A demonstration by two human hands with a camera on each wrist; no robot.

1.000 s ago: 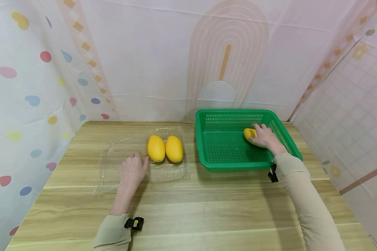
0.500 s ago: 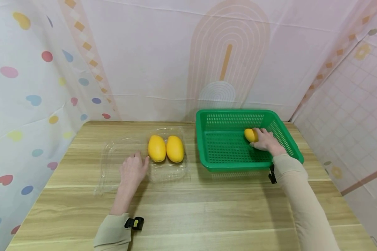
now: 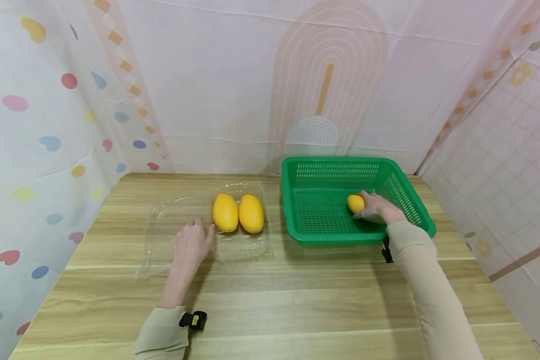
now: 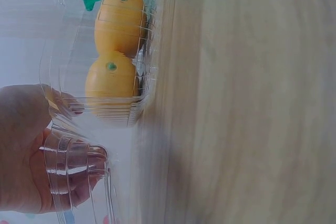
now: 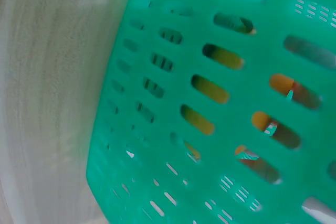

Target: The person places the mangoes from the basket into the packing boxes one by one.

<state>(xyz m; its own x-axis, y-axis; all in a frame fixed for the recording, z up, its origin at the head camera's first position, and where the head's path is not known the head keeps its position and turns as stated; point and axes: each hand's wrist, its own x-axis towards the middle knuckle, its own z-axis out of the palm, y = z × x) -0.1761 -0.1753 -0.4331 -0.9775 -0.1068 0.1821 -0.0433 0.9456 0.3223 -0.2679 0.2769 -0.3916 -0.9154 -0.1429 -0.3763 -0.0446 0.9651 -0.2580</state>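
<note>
In the head view, my right hand (image 3: 377,207) reaches into the green plastic basket (image 3: 337,240) and grips a yellow mango (image 3: 355,203), whose right part the hand covers. Through the basket's slots, the right wrist view catches bits of that mango (image 5: 210,88). My left hand (image 3: 190,245) holds the hinge side of an open clear plastic box (image 3: 240,248), thumb at the tray and fingers on the lid. Two mangoes lie side by side in the tray, a left mango (image 3: 225,213) and a right mango (image 3: 251,214). Their ends face the left wrist view.
The box's clear lid (image 3: 149,240) lies folded out to the left on the wooden table (image 3: 288,310). A patterned cloth (image 3: 207,90) hangs behind the table and along its sides. The basket stands near the back right, a short way from the box.
My right hand has shifted its hold on the mango in the basket and moved slightly left and nearer with it. The left hand and the box have stayed put.
</note>
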